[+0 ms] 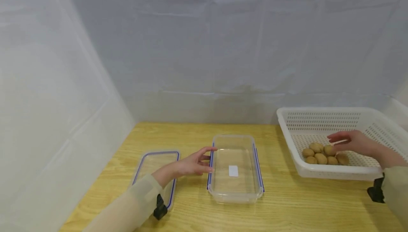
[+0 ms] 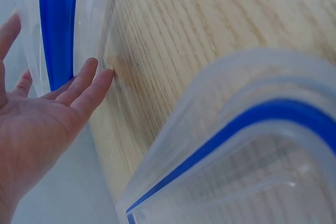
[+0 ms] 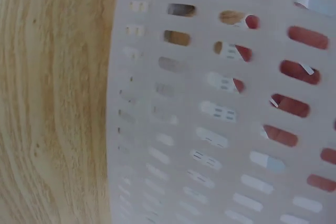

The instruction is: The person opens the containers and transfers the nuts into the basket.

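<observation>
A clear lidless container (image 1: 235,186) with blue side clips stands mid-table. My left hand (image 1: 192,163) is at its left side, fingers spread and loosely bent; in the left wrist view the fingertips (image 2: 89,66) lie by the blue strip (image 2: 58,30). At the right, a white slotted basket (image 1: 331,173) holds several light-brown, roundish things (image 1: 322,159), too small to tell their kind. My right hand (image 1: 357,142) reaches into the basket above them, fingers extended, gripping nothing that shows. In the right wrist view the basket wall (image 3: 173,114) mostly hides that hand.
Left of the container, a clear lid (image 1: 159,152) with a blue seal lies on the wooden table (image 1: 287,207), partly under my left forearm. A white label (image 1: 233,171) shows in the container. White sheeting (image 1: 207,47) stands behind and at the left.
</observation>
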`<state>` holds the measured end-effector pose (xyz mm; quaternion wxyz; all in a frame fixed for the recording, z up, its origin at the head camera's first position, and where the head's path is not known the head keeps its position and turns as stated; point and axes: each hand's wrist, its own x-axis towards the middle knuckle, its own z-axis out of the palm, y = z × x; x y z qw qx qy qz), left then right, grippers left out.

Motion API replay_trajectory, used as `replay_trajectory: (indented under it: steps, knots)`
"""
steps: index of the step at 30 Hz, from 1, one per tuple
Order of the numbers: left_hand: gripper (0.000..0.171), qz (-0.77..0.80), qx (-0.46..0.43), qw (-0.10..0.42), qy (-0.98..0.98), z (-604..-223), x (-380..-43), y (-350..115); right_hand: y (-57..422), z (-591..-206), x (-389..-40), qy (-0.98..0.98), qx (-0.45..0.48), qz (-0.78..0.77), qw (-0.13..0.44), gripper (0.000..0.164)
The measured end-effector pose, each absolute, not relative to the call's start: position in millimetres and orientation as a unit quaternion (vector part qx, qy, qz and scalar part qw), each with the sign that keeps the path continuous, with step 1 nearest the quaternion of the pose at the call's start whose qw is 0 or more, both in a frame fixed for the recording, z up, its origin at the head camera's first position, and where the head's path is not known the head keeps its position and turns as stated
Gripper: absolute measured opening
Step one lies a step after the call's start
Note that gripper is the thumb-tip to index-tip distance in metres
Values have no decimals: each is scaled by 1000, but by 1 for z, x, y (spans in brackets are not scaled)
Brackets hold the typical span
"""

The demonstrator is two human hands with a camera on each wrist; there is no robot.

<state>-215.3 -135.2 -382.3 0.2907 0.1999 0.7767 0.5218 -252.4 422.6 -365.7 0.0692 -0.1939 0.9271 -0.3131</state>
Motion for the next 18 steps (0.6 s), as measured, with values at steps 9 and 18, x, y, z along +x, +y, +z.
replay_trajectory:
  steps: [9, 18]
  knots:
    - [71, 520, 196, 290, 779, -381, -216, -134, 422, -354, -246, 926, -161, -342, 2, 52]
    - [71, 509, 195, 287, 787, -380, -218, -132, 405, -342, -230, 906, -172, -385, -32, 41]
